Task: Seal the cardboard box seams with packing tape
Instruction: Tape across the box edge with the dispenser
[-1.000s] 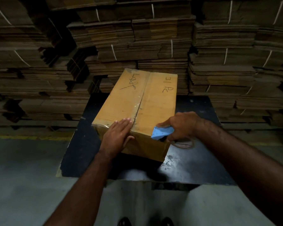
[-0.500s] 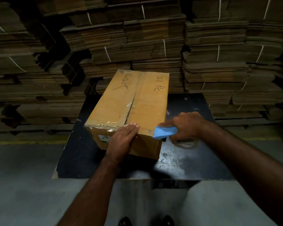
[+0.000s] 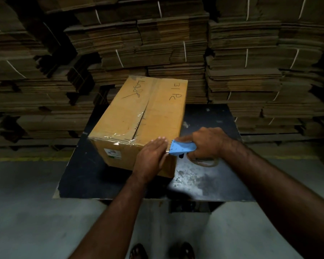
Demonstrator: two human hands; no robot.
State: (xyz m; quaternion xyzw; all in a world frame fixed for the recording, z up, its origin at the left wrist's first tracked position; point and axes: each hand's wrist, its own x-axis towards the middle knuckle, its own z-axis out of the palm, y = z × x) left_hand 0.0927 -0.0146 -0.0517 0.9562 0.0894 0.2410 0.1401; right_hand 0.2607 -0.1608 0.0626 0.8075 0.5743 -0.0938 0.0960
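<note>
Left hand slid rightward along box edge, right hand gripping tape dispenser

I see big stacks of flat cardboard at the back, a dark table, and a gray floor in dim light.

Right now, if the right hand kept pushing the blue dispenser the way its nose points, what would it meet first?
The right hand aims the blue dispenser leftward; its nose already sits at the left hand's fingers, pressed on the cardboard box's near edge. It would probably meet them first.
</note>
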